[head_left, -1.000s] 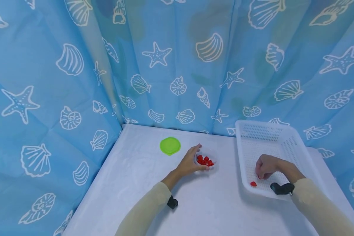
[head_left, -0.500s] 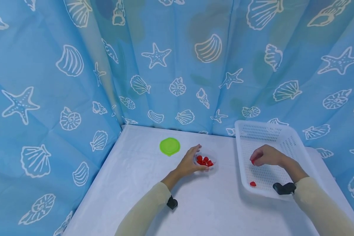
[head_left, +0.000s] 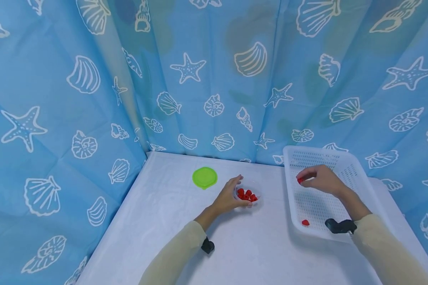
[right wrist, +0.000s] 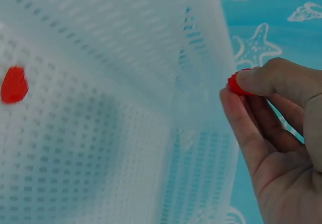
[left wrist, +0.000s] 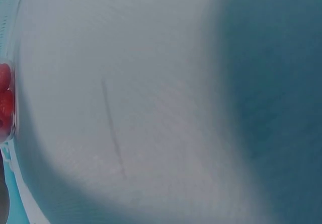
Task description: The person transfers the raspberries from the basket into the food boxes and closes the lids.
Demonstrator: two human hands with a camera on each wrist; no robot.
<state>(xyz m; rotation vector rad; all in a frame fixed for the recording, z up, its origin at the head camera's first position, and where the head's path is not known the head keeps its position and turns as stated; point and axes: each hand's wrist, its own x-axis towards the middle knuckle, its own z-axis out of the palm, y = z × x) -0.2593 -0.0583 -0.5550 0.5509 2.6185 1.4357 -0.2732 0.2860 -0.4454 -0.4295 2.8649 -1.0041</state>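
Observation:
My left hand [head_left: 229,197] grips the side of a small clear plastic container [head_left: 258,189], thumb at the near side and fingers at the far side. Several red raspberries [head_left: 247,195] lie inside it; a few of these raspberries [left wrist: 5,103] show at the edge of the left wrist view. Over the white perforated basket [head_left: 288,178], my right hand [head_left: 322,180] pinches one red raspberry [right wrist: 234,85] between thumb and fingertips. Another raspberry [head_left: 305,223] lies on the basket floor near its front left corner.
A flat green lid [head_left: 205,177] lies on the white table [head_left: 142,221], behind and left of the container. Blue curtains [head_left: 199,91] with white shell prints stand close behind the table and along its left side.
My right hand has risen from the basket floor with a raspberry and moved away from me and slightly left. My left hand stays on the container.

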